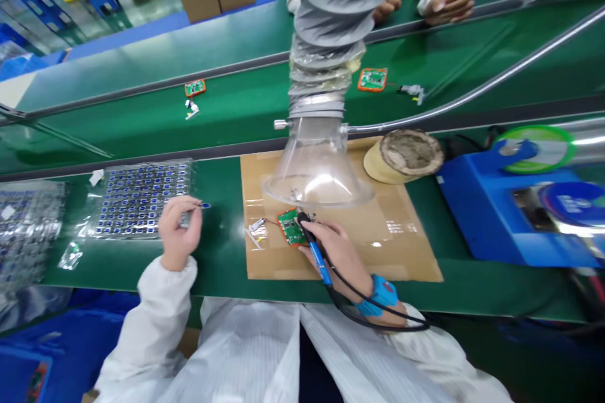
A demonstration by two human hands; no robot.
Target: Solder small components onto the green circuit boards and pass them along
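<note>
My left hand [179, 230] pinches a small blue component [205, 205] between thumb and fingertips, beside a clear plastic tray [146, 198] filled with rows of similar blue parts. A soldering iron [316, 249] with a blue and black handle is in my right hand [343, 258]. Under its front end lies a green circuit board [290, 227] in an orange frame, on a cardboard sheet [397, 245]. A thin wire joins the board to a small white and silver part [256, 225]. The iron's tip is hard to make out behind my hand and the hood.
A clear fume hood [316, 170] on a grey hose hangs over the cardboard. Right of it stand a round yellowish container [401, 156] and a blue solder-reel stand [510, 201]. Boards [372, 79] lie on the green conveyor behind. A co-worker's hands [449, 3] show across it.
</note>
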